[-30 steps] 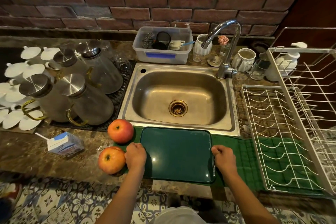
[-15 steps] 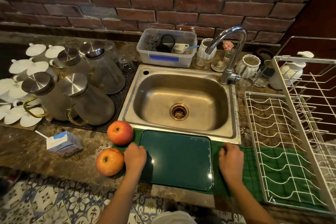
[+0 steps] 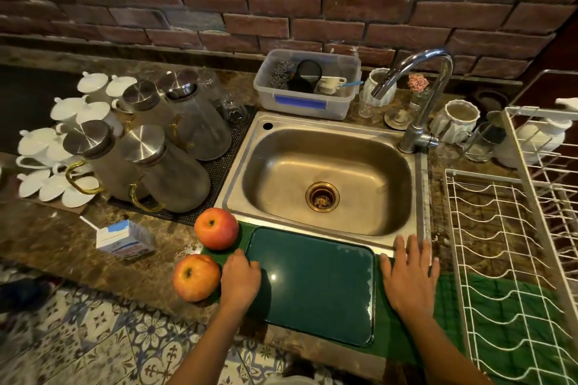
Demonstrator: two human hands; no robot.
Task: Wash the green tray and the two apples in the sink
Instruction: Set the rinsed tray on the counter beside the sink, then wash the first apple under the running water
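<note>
- The tray (image 3: 312,284) lies flat at the counter's front edge, just in front of the sink (image 3: 328,178), long axis left to right
- The left hand (image 3: 240,281) sits at the tray's left edge with fingers curled; whether it truly grips the rim cannot be told
- The right hand (image 3: 408,275) lies flat with fingers spread, just right of the tray, fingertips reaching the sink's rim
- Two apples sit left of the tray: the near apple (image 3: 196,277) just beside the left hand, the far apple (image 3: 216,228) behind it
- The sink lies straight behind the tray, so lifting it in likely takes both hands
</note>
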